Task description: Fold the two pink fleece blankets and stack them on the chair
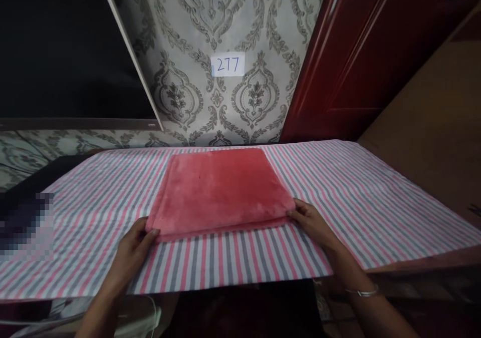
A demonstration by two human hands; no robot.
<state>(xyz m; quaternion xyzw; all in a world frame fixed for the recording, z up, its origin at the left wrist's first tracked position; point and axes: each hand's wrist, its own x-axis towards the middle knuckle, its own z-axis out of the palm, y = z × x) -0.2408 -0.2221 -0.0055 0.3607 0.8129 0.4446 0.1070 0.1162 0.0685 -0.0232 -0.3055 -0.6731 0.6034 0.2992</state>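
Note:
A plush pinkish-red cloth [221, 188], folded into a flat rectangle, lies on the striped tablecloth [233, 263]. It looks like a small blanket or a cushion cover; I cannot tell which. My left hand [133, 245] pinches its near left corner, the thumb on top. At the near right corner, my right hand [306, 220] is closed on the edge in the same way. Two layers show along the near edge. The fingertips under the cloth are hidden.
Behind the table stands a patterned wall with a paper label [228, 64] reading 277. A large dark screen [67, 52] is at the back left. A dark red door or cabinet panel [338, 67] rises at the back right, beside a brown surface [424, 122].

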